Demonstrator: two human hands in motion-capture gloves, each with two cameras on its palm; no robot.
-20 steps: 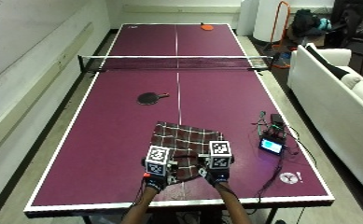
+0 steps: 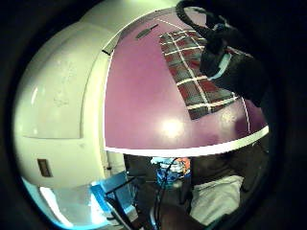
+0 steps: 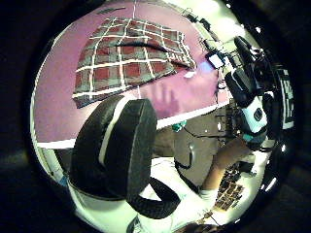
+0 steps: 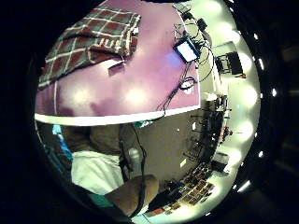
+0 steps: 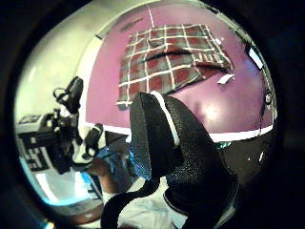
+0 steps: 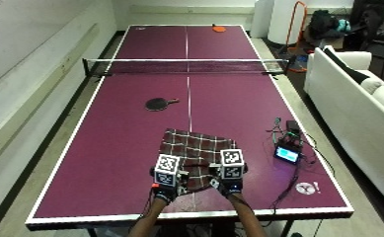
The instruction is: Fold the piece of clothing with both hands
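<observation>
Hands apparently hover above plaid garment, holding nothing.

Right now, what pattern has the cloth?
The cloth is dark red and grey plaid with white lines; the outside view shows it best.

Games or break room, as we read it: purple table-tennis table with net, two paddles, white sofa alongside, whiteboard on wall.

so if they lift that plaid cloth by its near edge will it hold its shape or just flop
Likely flop: the plaid cloth lies flat with soft ridges across it. It probably weighs little, being thin. Pushed, it may bunch rather than slide on the table.
</observation>
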